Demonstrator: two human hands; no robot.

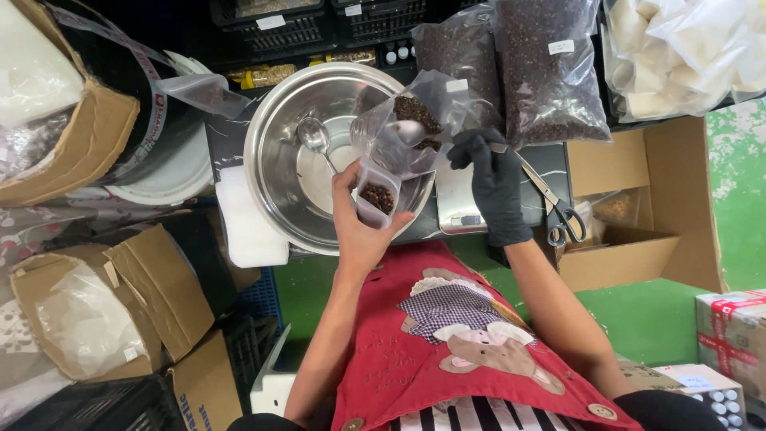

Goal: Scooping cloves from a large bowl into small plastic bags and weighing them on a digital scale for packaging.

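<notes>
My bare left hand (361,227) holds a small clear plastic tub (376,194) partly filled with dark brown seeds. My right hand (493,182), in a black glove, grips the edge of a clear plastic bag (411,128) of the same dark seeds, tilted over a large steel bowl (275,172). A metal spoon (314,137) lies inside the bowl, to the left of the bag. A second spoon shows faintly through the bag.
Scissors (558,209) lie on a scale (456,199) right of the bowl. Big bags of dark seeds (550,72) and white pieces (678,48) stand behind. Cardboard boxes (630,199) flank both sides, with a white foam block (247,215) at left.
</notes>
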